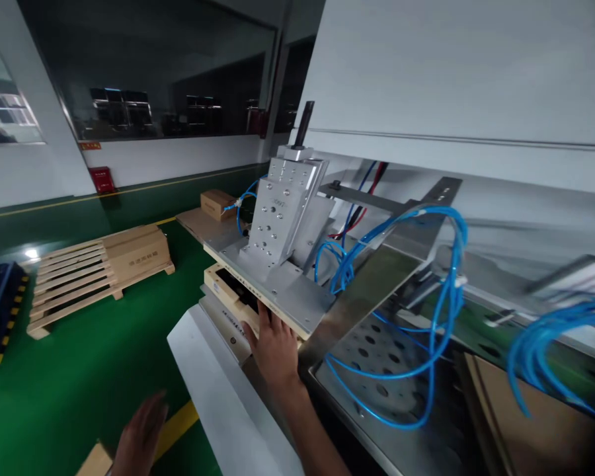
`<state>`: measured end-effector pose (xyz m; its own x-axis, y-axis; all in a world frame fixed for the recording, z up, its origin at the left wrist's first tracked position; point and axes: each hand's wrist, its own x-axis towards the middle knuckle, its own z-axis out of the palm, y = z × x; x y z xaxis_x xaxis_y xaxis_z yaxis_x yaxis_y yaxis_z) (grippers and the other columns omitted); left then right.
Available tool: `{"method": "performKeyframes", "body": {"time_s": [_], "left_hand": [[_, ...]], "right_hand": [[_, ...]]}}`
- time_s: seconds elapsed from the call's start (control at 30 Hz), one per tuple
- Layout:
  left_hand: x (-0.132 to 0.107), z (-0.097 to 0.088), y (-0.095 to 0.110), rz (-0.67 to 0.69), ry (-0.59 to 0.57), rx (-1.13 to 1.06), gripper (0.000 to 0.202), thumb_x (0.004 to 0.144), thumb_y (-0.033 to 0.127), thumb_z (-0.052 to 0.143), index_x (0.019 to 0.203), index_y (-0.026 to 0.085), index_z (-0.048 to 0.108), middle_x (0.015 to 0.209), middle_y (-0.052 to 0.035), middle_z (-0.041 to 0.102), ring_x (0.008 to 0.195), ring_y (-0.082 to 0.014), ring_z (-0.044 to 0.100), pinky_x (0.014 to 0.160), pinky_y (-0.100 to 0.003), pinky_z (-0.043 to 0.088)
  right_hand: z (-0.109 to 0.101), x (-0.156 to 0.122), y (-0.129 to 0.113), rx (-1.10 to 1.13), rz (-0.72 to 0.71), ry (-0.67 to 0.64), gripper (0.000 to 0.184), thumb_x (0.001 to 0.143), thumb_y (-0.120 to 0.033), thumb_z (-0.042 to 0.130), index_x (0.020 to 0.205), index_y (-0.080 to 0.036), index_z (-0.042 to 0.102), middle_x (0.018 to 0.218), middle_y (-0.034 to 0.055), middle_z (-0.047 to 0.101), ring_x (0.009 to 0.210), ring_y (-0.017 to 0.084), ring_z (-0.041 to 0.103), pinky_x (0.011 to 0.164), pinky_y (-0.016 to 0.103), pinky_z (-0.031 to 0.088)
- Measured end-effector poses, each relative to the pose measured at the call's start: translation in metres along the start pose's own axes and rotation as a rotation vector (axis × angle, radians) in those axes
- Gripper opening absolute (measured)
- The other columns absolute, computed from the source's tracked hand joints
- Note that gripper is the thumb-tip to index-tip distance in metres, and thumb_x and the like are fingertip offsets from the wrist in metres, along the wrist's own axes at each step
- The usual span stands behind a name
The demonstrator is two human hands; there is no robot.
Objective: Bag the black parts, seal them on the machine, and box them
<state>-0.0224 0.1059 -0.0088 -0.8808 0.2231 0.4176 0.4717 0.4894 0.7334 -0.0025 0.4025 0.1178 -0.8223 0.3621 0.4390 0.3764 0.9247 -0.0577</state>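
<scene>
My right hand [276, 345] reaches into the narrow gap of a metal press fixture [282, 211]. Its fingers are stretched out and the thumb stands apart; the fingertips go under the upper plate [297, 294], where they are partly hidden. Beside them lies a cream-coloured block [223, 291] with a dark recess, resting on a lower metal base [223, 324]. Whether the fingers touch something dark in the recess cannot be made out. My left hand [141, 430], somewhat blurred, hangs low on the left over the green floor, fingers loosely extended and nothing visible in it.
Blue air hoses [451, 284] loop right of the fixture, above a perforated metal plate [387, 357]. Cardboard [530, 410] lies at lower right. A white machine edge [223, 396] runs below my hands. On the floor stands a wooden pallet [74, 277] with a cardboard box [136, 254].
</scene>
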Motion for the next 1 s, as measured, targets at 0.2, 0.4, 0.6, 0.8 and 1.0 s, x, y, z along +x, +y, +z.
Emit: {"method": "performKeyframes", "body": {"time_s": [0.2, 0.4, 0.6, 0.8, 1.0], "left_hand": [[0.16, 0.053, 0.064, 0.5, -0.127, 0.208, 0.049, 0.109, 0.044, 0.044, 0.149, 0.018, 0.058, 0.154, -0.0169, 0.061, 0.145, -0.0335, 0.055, 0.12, -0.053, 0.048], [0.221, 0.083, 0.08, 0.6, -0.17, 0.31, 0.051, 0.109, 0.042, 0.04, 0.142, 0.011, 0.063, 0.146, -0.0217, 0.066, 0.136, -0.0371, 0.062, 0.123, -0.058, 0.039], [0.227, 0.07, 0.048, 0.715, -0.091, 0.213, 0.065, 0.109, 0.057, 0.034, 0.133, 0.007, 0.068, 0.13, -0.0207, 0.073, 0.126, -0.0371, 0.067, 0.114, -0.06, 0.048], [0.138, 0.041, 0.003, 0.568, 0.123, -0.114, 0.043, 0.097, 0.037, 0.069, 0.134, 0.016, 0.068, 0.129, -0.011, 0.074, 0.127, -0.0355, 0.066, 0.11, -0.061, 0.053], [-0.057, 0.019, 0.039, 0.753, -0.328, -0.348, 0.022, 0.094, 0.011, 0.07, 0.114, 0.022, 0.071, 0.102, -0.0099, 0.076, 0.093, -0.026, 0.073, 0.085, -0.041, 0.061]], "right_hand": [[0.006, -0.045, 0.009, -0.137, 0.005, 0.139, 0.048, 0.105, -0.034, 0.056, 0.145, -0.009, 0.061, 0.14, 0.0216, 0.069, 0.126, 0.034, 0.063, 0.109, 0.048, 0.048], [0.001, -0.043, -0.006, -0.108, 0.097, 0.069, 0.051, 0.103, -0.036, 0.059, 0.148, -0.011, 0.059, 0.143, 0.0207, 0.068, 0.132, 0.033, 0.06, 0.116, 0.05, 0.044], [-0.017, -0.051, -0.036, 0.028, 0.217, -0.066, 0.066, 0.1, -0.039, 0.065, 0.157, -0.01, 0.049, 0.154, 0.0211, 0.061, 0.143, 0.032, 0.053, 0.126, 0.051, 0.035], [-0.052, -0.175, -0.074, 0.191, 0.227, 0.224, 0.039, 0.098, -0.023, 0.059, 0.138, -0.021, 0.06, 0.128, 0.0118, 0.073, 0.127, 0.025, 0.063, 0.119, 0.05, 0.042], [-0.102, -0.347, -0.08, 0.221, 0.407, 0.293, 0.029, 0.093, -0.007, 0.054, 0.115, -0.022, 0.065, 0.083, 0.0036, 0.064, 0.074, 0.02, 0.062, 0.069, 0.036, 0.05]]}}
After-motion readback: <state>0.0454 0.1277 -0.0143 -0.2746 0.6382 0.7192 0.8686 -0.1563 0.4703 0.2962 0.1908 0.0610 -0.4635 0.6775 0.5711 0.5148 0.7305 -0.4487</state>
